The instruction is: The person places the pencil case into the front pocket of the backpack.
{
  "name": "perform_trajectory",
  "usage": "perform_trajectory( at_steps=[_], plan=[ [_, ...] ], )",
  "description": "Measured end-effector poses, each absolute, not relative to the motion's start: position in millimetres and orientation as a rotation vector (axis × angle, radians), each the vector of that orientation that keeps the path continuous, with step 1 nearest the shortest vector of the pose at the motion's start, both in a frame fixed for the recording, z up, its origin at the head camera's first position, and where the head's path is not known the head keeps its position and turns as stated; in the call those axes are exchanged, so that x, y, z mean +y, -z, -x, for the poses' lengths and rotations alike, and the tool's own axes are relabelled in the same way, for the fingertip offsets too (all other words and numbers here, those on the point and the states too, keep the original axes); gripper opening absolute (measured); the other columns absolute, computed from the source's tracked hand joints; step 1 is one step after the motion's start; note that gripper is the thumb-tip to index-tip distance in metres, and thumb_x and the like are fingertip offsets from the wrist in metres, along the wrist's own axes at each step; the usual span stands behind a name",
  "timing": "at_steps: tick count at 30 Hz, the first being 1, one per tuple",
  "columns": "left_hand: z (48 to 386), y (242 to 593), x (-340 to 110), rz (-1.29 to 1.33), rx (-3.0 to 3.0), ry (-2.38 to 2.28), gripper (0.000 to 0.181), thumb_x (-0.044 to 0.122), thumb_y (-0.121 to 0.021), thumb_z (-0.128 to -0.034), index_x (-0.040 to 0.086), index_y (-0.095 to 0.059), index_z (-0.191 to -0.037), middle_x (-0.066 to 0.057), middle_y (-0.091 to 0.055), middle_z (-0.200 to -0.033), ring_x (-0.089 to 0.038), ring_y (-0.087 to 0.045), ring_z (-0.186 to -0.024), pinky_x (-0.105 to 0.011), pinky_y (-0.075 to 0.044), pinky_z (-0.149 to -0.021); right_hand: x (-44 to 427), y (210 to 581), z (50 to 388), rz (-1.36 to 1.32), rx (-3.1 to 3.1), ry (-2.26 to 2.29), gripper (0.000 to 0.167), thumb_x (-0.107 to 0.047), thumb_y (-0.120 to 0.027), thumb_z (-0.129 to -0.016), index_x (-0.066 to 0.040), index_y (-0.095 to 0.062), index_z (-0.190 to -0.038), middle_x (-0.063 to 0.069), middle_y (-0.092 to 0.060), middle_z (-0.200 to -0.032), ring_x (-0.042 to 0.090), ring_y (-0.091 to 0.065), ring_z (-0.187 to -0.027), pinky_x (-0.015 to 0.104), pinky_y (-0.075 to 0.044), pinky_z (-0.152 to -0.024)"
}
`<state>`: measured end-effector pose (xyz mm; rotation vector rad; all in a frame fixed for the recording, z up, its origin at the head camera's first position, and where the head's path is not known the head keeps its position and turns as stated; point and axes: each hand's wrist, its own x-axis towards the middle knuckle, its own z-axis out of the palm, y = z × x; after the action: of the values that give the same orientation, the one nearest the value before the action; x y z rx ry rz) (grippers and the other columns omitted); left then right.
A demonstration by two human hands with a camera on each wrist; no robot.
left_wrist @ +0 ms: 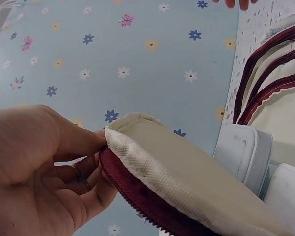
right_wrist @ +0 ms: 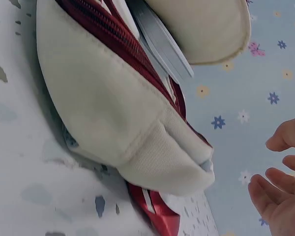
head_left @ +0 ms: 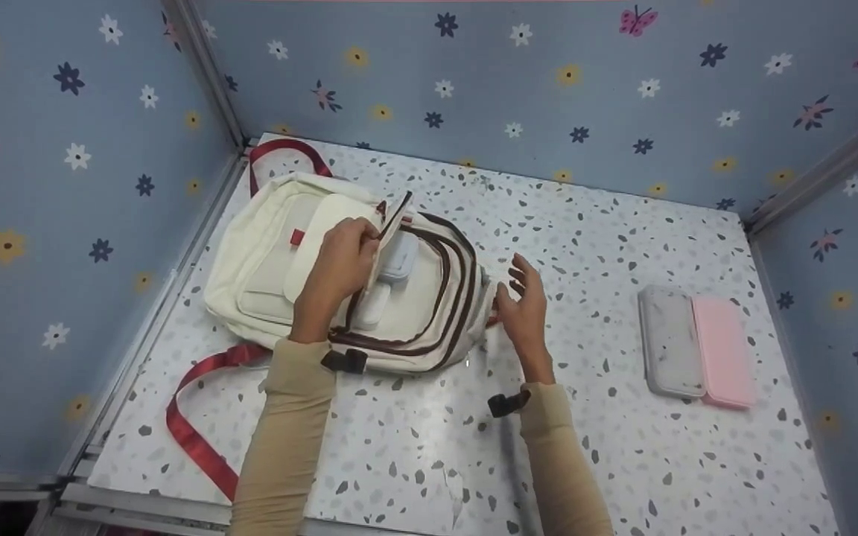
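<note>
Booth-like enclosure, with flower-patterned panels [head_left: 488, 82] and metal framing [head_left: 210, 74] around a speckled white tabletop [head_left: 593, 246]

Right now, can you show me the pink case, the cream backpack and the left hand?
Pink case [head_left: 725, 352]: head view, middle of its top face.
Cream backpack [head_left: 415, 307]: head view, bare lining inside its open compartment.
Left hand [head_left: 341, 262]: head view, back of the hand.

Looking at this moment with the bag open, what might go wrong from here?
The left hand pinches the edge of the flap; if that grip slips, the flap could drop back over the pale boxes. Those boxes lie in the open pocket, so tipping the backpack might slide them out. A red strap runs up to the left sleeve in the head view and could snag.
</note>
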<state>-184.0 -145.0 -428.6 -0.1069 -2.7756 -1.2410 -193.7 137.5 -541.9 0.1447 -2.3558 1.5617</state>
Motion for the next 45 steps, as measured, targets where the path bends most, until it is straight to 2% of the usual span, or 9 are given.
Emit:
perform_trajectory(
  at_steps=[7,16,23,29,38,45],
  plan=[
    [183.2,430.8,-144.1,0.144,-2.745,1.237,0.017,0.006,-0.051,-0.0951,-0.005,-0.062,-0.103,-0.02,-0.06,-0.099,-0.03,-0.055,-0.093,-0.043,-0.044,-0.086,169.7,544.0,194.2,0.036,-2.304,-1.546,0.05,-0.002,-0.057,-0.09,0.0,-0.043,-0.139,0.017,-0.049,-0.137,0.035,-0.05,-0.125,0.043,-0.04,-0.105],
    [182.4,433.2,-144.2,0.136,-2.749,1.248,0.017,0.005,-0.051,-0.0953,-0.005,-0.062,-0.103,-0.019,-0.059,-0.1,-0.03,-0.055,-0.094,-0.043,-0.044,-0.086,220.4,544.8,192.9,0.259,-2.284,-1.495,0.054,-0.006,-0.055,-0.091,-0.006,-0.04,-0.142,0.015,-0.045,-0.142,0.029,-0.047,-0.129,0.038,-0.038,-0.108],
    [182.1,432.9,-144.3,0.142,-2.751,1.249,0.017,0.005,-0.051,-0.0957,-0.005,-0.061,-0.104,-0.02,-0.059,-0.101,-0.03,-0.055,-0.094,-0.043,-0.044,-0.087,261.0,541.6,186.7,0.442,-2.287,-1.503,0.055,-0.011,-0.053,-0.093,-0.011,-0.036,-0.145,0.009,-0.042,-0.146,0.024,-0.043,-0.133,0.03,-0.035,-0.109],
    [181.8,433.3,-145.9,0.139,-2.756,1.249,0.018,0.006,-0.051,-0.096,-0.006,-0.061,-0.104,-0.02,-0.059,-0.102,-0.031,-0.055,-0.095,-0.044,-0.044,-0.087,284.8,543.7,180.0,0.497,-2.269,-1.527,0.055,-0.01,-0.053,-0.094,-0.013,-0.034,-0.146,0.009,-0.039,-0.146,0.023,-0.041,-0.134,0.029,-0.034,-0.109],
    [182.4,433.0,-146.6,0.129,-2.763,1.243,0.018,0.007,-0.051,-0.0961,-0.006,-0.061,-0.103,-0.02,-0.059,-0.099,-0.031,-0.055,-0.092,-0.043,-0.043,-0.085,313.0,547.2,168.1,0.604,-2.352,-1.416,0.056,-0.013,-0.05,-0.095,-0.014,-0.03,-0.148,0.008,-0.036,-0.149,0.023,-0.04,-0.135,0.031,-0.033,-0.111],
    [181.3,432.7,-147.1,0.137,-2.76,1.238,0.017,0.006,-0.051,-0.0957,-0.006,-0.061,-0.103,-0.02,-0.058,-0.098,-0.031,-0.054,-0.092,-0.044,-0.043,-0.086,337.1,546.5,157.8,0.733,-2.377,-1.335,0.058,-0.012,-0.051,-0.094,-0.011,-0.03,-0.148,0.013,-0.033,-0.149,0.026,-0.036,-0.137,0.035,-0.031,-0.112]
  ],
)
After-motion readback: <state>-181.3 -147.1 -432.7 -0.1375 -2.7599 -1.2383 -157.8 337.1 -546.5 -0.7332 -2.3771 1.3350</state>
